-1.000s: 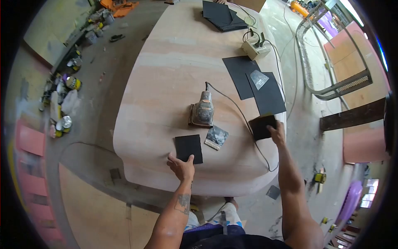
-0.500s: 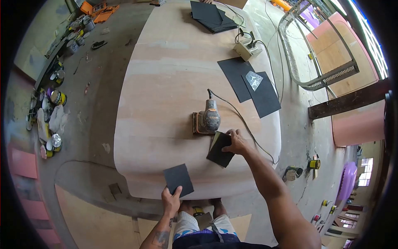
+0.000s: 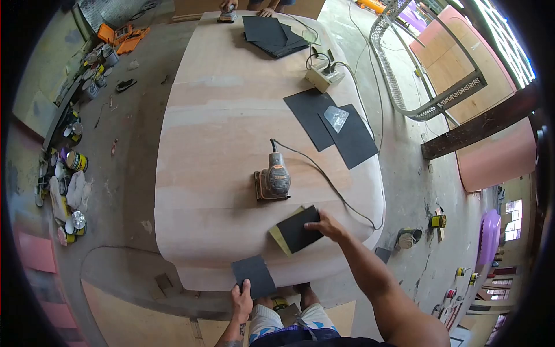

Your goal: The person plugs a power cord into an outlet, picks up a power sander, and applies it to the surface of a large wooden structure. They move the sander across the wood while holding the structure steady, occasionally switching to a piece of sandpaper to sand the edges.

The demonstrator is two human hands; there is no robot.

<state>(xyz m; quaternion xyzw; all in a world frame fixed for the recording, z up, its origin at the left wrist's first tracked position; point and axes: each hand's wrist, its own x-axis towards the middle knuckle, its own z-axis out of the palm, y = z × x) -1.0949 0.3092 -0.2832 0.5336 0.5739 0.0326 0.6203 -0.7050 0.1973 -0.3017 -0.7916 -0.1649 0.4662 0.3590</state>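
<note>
The right hand (image 3: 327, 225) has its fingertips on the right edge of a black sandpaper sheet (image 3: 296, 230), which lies on the wooden table (image 3: 219, 133) just in front of the sander (image 3: 274, 181); whether it pinches the sheet cannot be told. The left hand (image 3: 241, 296) pinches the near edge of a smaller black sheet (image 3: 253, 275) at the table's near rim.

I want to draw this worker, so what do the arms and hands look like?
Both arms are bare, with no sleeves showing. The left hand and the right hand wear no gloves, and I can make out no watch or rings. A small dark tattoo sits just above the left wrist. The right arm shows no markings.
</note>
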